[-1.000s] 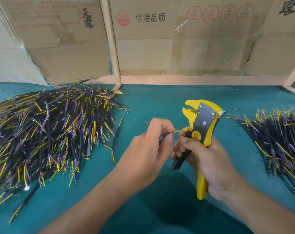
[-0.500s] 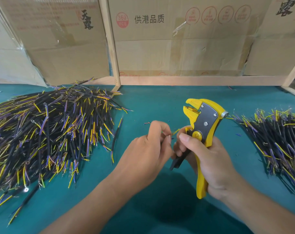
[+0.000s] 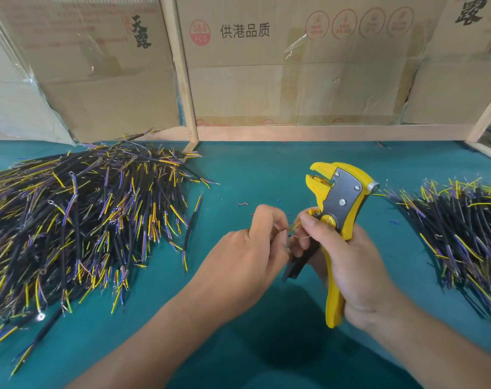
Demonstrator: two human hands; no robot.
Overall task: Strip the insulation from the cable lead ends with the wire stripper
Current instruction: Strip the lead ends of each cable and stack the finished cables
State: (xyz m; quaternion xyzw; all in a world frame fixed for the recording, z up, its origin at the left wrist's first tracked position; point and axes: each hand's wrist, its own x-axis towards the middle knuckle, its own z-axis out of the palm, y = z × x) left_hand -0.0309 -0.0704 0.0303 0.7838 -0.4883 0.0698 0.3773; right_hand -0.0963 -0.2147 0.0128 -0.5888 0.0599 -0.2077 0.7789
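Left hand (image 3: 247,251): we pinch the thin wire ends (image 3: 293,227) with curled fingers.
Right hand (image 3: 348,265): we grip the wire stripper (image 3: 340,203) upright, thumb touching those ends.

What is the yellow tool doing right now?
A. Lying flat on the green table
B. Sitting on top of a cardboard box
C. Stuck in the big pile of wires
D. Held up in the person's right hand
D: the right hand is wrapped round the handle of the yellow tool, with its head pointing up above the green table.
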